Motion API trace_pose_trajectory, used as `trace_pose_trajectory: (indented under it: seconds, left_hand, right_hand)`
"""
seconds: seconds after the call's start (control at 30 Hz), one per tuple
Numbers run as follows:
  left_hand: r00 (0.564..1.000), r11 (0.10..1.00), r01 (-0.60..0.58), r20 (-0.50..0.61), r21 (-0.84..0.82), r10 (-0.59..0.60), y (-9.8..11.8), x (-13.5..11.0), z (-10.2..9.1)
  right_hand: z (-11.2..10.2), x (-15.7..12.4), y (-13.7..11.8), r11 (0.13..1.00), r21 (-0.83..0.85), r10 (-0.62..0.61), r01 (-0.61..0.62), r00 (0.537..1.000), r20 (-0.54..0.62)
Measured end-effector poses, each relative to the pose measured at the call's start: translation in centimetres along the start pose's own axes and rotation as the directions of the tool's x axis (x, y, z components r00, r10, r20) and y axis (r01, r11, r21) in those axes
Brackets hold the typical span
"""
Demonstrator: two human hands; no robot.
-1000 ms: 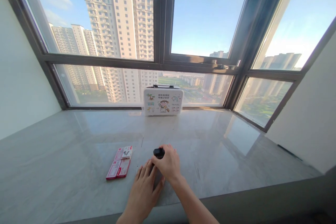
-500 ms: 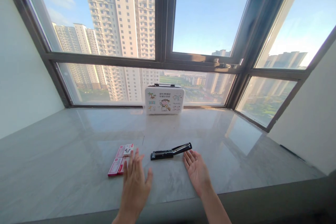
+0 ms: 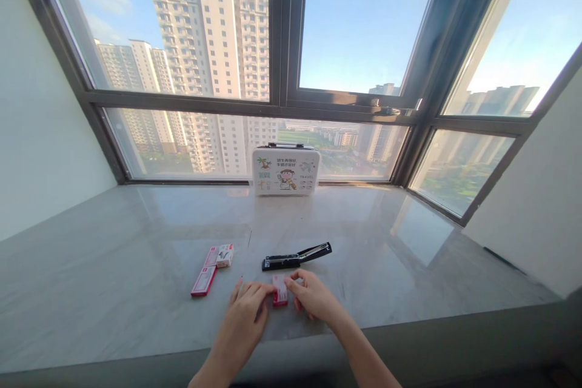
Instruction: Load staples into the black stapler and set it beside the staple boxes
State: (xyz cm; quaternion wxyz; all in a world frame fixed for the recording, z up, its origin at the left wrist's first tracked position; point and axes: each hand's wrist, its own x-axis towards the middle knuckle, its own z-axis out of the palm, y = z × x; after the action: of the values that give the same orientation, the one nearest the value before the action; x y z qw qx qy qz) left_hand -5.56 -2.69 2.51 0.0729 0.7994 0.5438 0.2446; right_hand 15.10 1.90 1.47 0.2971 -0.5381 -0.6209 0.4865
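This is looking like a high-rise home: windows (image 3: 350, 27) are lining the far edge of the grey surface (image 3: 386, 254); balconied towers (image 3: 218, 30) are standing outside.

Two bare hands (image 3: 245, 309) (image 3: 315, 298), slender fingers (image 3: 254, 287), bare wrists (image 3: 337, 316) and forearms (image 3: 366, 351)

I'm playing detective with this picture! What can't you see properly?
Head view:
Inside the red box by the left hand: its walls hide it.
That hand's palm: its back hides it.
Print on the small white box: too small to read.
Right forearm: cut off by the bottom edge.
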Motion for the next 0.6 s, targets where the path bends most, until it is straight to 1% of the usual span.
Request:
trace_pose_trajectory:
  seconds: [0.03,0.1,0.2,0.37,0.43,0.5,0.6]
  left_hand:
    - [1.000,0.999,-0.014,0.015,-0.031,0.014,0.7,0.5,-0.3]
    - [1.000,0.998,-0.010,0.012,-0.060,0.010,1.8,1.2,-0.6]
    - [1.000,0.998,0.010,-0.009,-0.068,-0.010,2.6,1.7,-0.3]
    - [1.000,0.991,-0.031,-0.006,-0.133,0.031,2.5,2.0,0.2]
    - [1.000,0.987,-0.031,-0.010,-0.157,0.029,2.3,2.2,0.3]
    - [1.000,0.984,-0.026,-0.012,-0.176,0.024,2.2,2.3,0.4]
    - [1.000,0.980,-0.023,-0.016,-0.199,0.020,2.1,2.3,0.7]
  right_hand:
    - [0.0,0.3,0.0,1.000,-0.014,-0.001,0.001,1.000,-0.023]
    - [-0.1,0.8,0.2,0.999,-0.041,-0.010,0.007,0.997,-0.076]
    - [-0.4,0.9,0.7,0.998,-0.068,-0.019,0.011,0.992,-0.121]
    - [-1.0,0.7,1.4,0.996,-0.091,0.013,-0.025,0.991,-0.132]
    - [-1.2,0.6,1.5,0.995,-0.097,0.022,-0.035,0.991,-0.130]
    - [-1.4,0.6,1.6,0.994,-0.102,0.021,-0.035,0.991,-0.133]
    - [-1.4,0.5,1.7,0.994,-0.104,-0.003,-0.015,0.986,-0.167]
